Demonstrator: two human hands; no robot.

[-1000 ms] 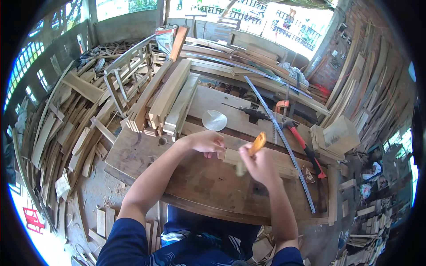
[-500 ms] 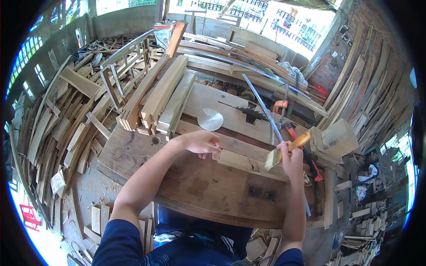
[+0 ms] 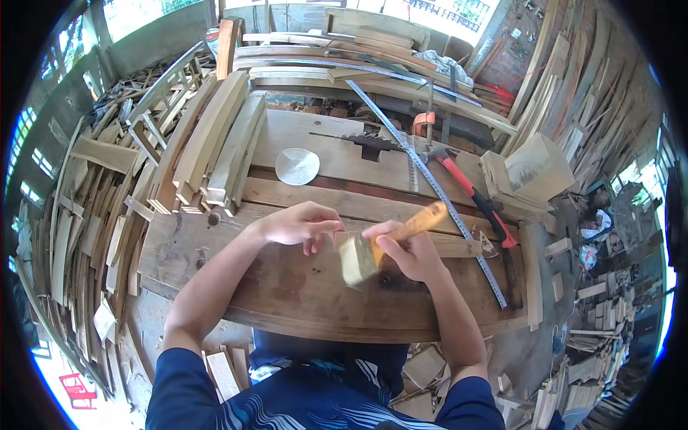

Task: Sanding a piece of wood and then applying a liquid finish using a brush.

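Observation:
My right hand (image 3: 407,252) grips the yellow-orange handle of a wooden mallet (image 3: 373,247). Its pale head hangs low, just right of my left hand's fingers. My left hand (image 3: 297,223) rests on the wooden workbench (image 3: 215,265), fingers curled down onto the near end of a thin wooden strip (image 3: 459,247). The strip runs to the right across the bench, partly hidden under both hands. What the fingertips pinch is too small to tell.
A stack of planks (image 3: 215,143) lies on the bench's left. Behind the hands are a round metal disc (image 3: 297,166), a long steel ruler (image 3: 430,186), a red-handled hammer (image 3: 469,190), an orange clamp (image 3: 424,122) and a wood block (image 3: 537,168). Scrap timber surrounds the bench.
Half a second ago the mallet was raised out to the right. It has swung down and left to beside my left hand, which has stayed put.

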